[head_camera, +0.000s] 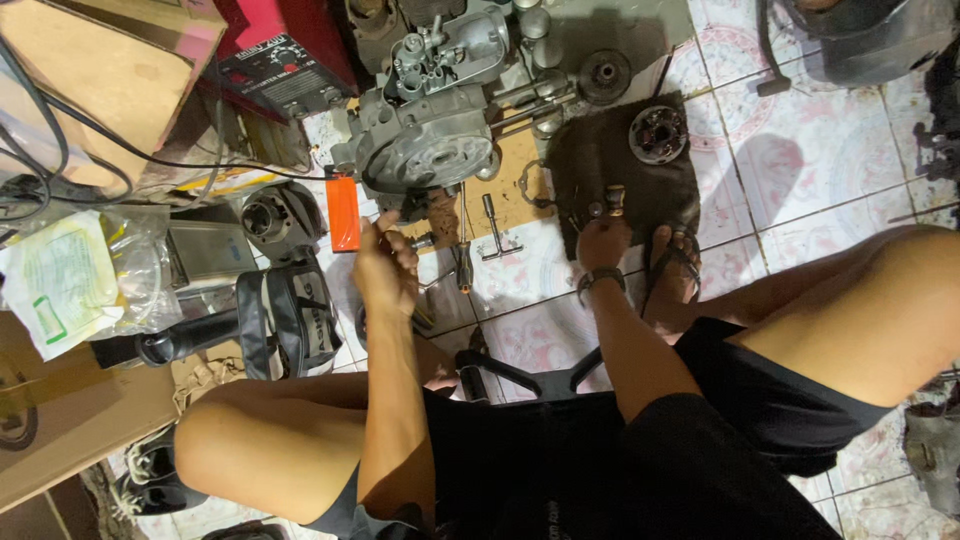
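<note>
Down on the tiled floor (800, 170), between the spread knees, facing a grey engine block (430, 130) set on a scrap of board. Judged partly stripped: side cover seemingly off, round casing face bare, loose pieces already out and spread about. Among them a round wound part (657, 133) lying on a dark cloth (610, 160), a toothed disc (605, 75) just beyond the cloth, and a finned cylinder (280, 215) off to the left. Much of the block yet in one piece, carburettor-like fittings on top included, so likely well short of fully apart.

Left hand (385, 265) raised just below the block's lower edge, seen from the back, fingers bunched inward; whether clenched on anything, cannot tell. Right hand (603, 240) resting at the near edge of the dark cloth, fingers pinched on a small metal part (612, 198) standing upright there. Between the two hands, on the floor, a T-handle wrench (495, 228) and a screwdriver (463, 255), both untouched. Beside the left hand, an orange box (343, 213).

Floor of pale patterned tiles, smudged and crowded. Around the edges: a red machine with dials (285, 50) behind the block, trailing black cables, clear plastic bags (70, 275), a grey bag (290, 320), cardboard (60, 410) at the left. Sandalled foot (672, 265) planted near the right hand. Cramped, workshop-like corner, dimly lit.
</note>
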